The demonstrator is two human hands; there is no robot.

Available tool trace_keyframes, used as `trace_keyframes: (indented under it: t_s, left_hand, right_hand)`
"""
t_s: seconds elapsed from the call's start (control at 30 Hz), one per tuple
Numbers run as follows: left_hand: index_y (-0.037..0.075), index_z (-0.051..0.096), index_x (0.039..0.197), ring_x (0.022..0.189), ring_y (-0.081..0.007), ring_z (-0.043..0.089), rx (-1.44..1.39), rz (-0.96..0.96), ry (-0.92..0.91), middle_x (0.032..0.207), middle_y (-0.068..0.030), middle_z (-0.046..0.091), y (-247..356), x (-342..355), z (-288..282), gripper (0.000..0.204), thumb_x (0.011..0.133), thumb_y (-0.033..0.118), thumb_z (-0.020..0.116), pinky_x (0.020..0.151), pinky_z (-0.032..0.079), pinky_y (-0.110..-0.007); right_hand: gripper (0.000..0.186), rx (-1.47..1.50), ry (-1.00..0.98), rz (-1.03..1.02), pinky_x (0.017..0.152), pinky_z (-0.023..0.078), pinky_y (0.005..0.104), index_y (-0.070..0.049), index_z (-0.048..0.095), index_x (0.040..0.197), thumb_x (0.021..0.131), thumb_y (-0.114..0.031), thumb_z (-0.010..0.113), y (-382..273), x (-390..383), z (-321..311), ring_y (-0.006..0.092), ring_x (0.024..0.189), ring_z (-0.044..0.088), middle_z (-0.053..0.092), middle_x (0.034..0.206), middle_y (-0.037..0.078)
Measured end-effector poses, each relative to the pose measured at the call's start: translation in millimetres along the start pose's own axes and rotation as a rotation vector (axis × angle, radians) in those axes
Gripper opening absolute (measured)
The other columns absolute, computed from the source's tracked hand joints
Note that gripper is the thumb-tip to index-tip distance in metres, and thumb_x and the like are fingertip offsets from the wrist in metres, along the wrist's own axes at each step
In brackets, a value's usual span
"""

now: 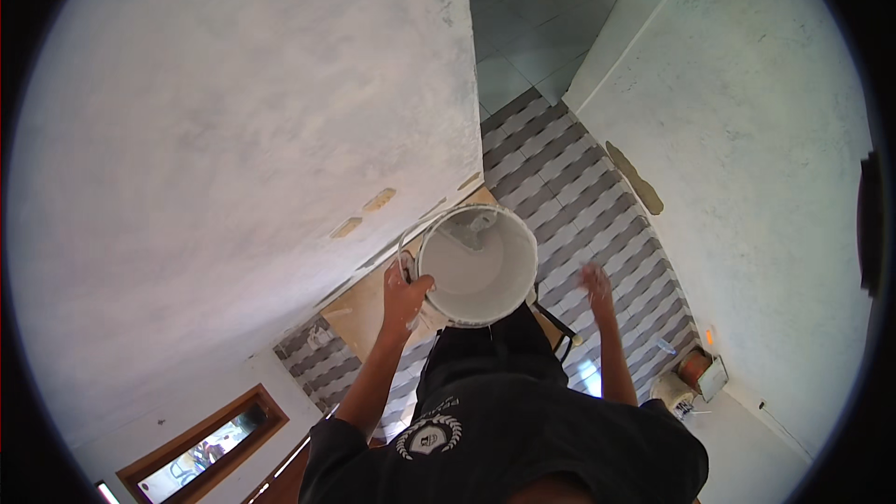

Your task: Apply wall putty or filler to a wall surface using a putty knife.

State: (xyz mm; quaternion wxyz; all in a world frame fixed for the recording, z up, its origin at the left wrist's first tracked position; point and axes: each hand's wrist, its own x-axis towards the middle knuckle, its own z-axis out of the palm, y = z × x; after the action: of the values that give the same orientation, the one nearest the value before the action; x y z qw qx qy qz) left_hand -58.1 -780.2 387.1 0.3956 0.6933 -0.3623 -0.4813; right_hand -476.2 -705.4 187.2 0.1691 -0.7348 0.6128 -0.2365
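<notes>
A left hand (407,297) grasps the rim of a white bucket (519,282) at the center of the frame, pale paste (459,269) and a grey tool (474,233) inside. At center right, the blurred right hand (596,286) cannot be read as clenched or released.

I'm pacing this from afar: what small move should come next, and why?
Probably bring the right hand to what looks like a tool in the bucket: the left hand holds the bucket's side, while the right appears empty, apart from it.
</notes>
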Motion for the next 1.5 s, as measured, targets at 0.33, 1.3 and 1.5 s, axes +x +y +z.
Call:
trace_keyframes:
  t_s: [0.33,1.3,1.5]
  left_hand:
    - [0.002,0.046,0.065,0.049,-0.0158,0.041,0.119,-0.060,0.081,0.056,-0.0055,0.044,63,-55,-7,0.019,0.056,0.008,0.062,0.045,0.035,-0.032]
    - [0.000,0.052,0.068,0.051,-0.0147,0.050,-0.067,-0.030,0.476,0.061,-0.0064,0.053,-11,-77,-35,0.014,0.062,0.009,0.061,0.046,0.040,-0.030]
    - [-0.001,0.054,0.071,0.050,-0.0147,0.051,-0.048,0.033,0.463,0.060,-0.0065,0.054,-14,-79,-43,0.016,0.063,0.010,0.062,0.045,0.041,-0.030]
  right_hand:
    - [0.024,0.045,-0.308,-0.634,0.054,0.049,0.0351,-0.011,0.067,0.103,0.082,-0.021,0.063,-295,199,-168,0.0238,0.065,0.063,0.063,0.077,0.006]
    - [0.030,0.001,-0.703,-0.791,0.074,0.050,0.0463,-0.002,0.061,0.097,0.075,-0.023,0.065,-372,207,-49,0.0372,0.084,0.063,0.065,0.084,0.019]
    - [0.033,0.137,-0.775,-0.812,0.076,0.049,0.0465,-0.003,0.063,0.098,0.079,-0.030,0.064,-362,203,-16,0.0391,0.084,0.061,0.064,0.088,0.020]
